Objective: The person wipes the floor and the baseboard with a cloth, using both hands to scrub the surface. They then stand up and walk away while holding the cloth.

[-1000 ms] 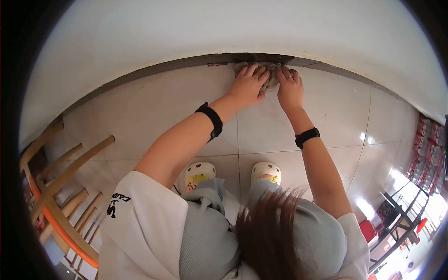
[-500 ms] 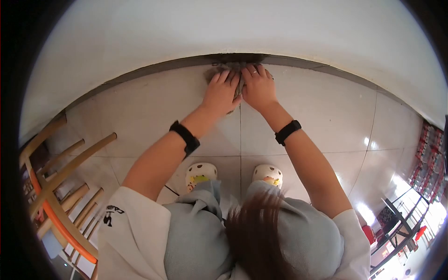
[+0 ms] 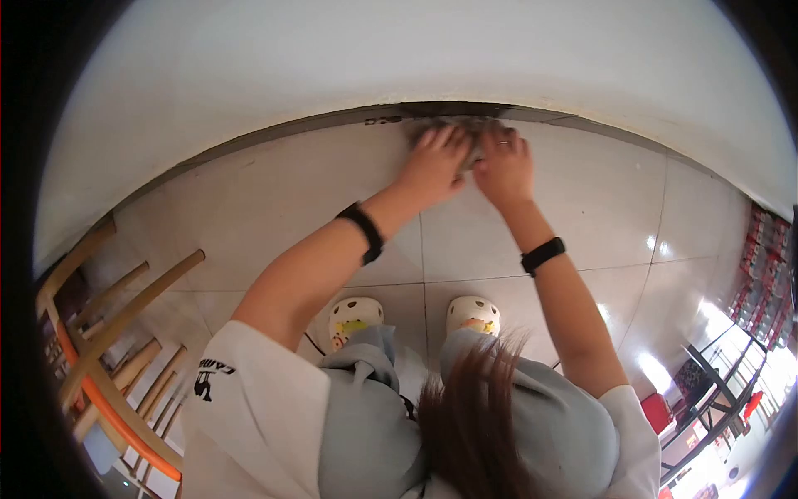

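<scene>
At the frame's upper centre, the left hand (image 3: pixel 432 166) and right hand (image 3: pixel 505 173) pressed on a blurred cloth (image 3: pixel 471 151) on the floor (image 3: pixel 573 191), near the wall (image 3: pixel 449 50); whether either gripped it could not be told.

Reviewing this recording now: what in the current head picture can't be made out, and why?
All in the head view:
- Grey cloth: full shape hidden under the left hand and right hand, and blurred.
- Fingertips of both hands: blurred; whether they grip or only press is unclear.
- Dark marks by the wall: too small to read.
- Wooden furniture: cut off by the dark lens border.
</scene>
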Demonstrator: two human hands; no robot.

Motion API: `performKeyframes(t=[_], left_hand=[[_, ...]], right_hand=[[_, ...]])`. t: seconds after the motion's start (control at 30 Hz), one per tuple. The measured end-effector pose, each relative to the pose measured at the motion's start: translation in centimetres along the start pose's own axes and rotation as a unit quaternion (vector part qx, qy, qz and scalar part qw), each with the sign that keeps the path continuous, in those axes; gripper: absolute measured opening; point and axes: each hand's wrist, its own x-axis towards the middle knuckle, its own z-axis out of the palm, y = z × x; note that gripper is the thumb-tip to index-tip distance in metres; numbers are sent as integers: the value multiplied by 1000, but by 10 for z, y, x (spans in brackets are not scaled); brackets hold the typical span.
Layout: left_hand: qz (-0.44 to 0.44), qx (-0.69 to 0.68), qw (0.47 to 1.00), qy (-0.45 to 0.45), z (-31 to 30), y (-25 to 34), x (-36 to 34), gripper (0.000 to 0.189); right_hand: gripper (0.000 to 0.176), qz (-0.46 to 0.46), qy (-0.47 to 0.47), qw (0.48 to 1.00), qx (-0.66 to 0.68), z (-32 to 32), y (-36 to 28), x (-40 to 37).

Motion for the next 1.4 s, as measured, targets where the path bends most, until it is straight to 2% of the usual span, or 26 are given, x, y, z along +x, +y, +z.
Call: performKeyframes(t=[0.1,0.2,0.3,0.37,0.5,0.57,0.67,0.77,0.87,0.93,1.0,1.1,1.17,1.33,1.4], left_hand=[[36,-1,999,15,15,27,35,63],[36,-22,999,0,13,19,30,65],[-6,-11,999,-35,-4,5,0,68],[-56,50,994,-75,-15,-10,-30,70],[-77,89,992,-35,-25,-21,-62,68],[-87,69,993,-27,-19,-15,-54,68],[-30,52,998,-9,0,-4,-20,66],[25,9,998,-49,15,21,32,64],[85,7,996,-7,34,48,72,63],[74,-5,997,-1,36,55,78,64],[70,-19,997,3,34,55,74,64],[59,-14,998,-5,20,38,55,64],[28,26,998,-39,7,26,30,64],[-38,51,997,-37,-14,-3,-34,65],[-30,32,999,-20,-9,1,-27,66]], right_hand=[[49,39,5,999,-18,-5,40,-11],[47,88,71,993,13,11,32,-13],[47,83,31,995,56,13,-4,-7],[48,27,28,992,117,15,-39,2],[48,-44,48,989,135,18,-64,13],[48,-63,30,990,125,13,-51,14],[50,-38,16,994,105,6,-7,6],[46,20,12,999,42,-5,45,-11],[48,54,4,998,-18,-10,93,-25],[50,75,30,996,-25,-2,98,-28],[48,118,54,991,-31,10,86,-32],[47,141,79,986,28,19,57,-24],[45,106,72,987,101,21,27,-17],[47,53,11,960,274,10,-26,-7],[46,81,17,962,262,11,-18,-9]])
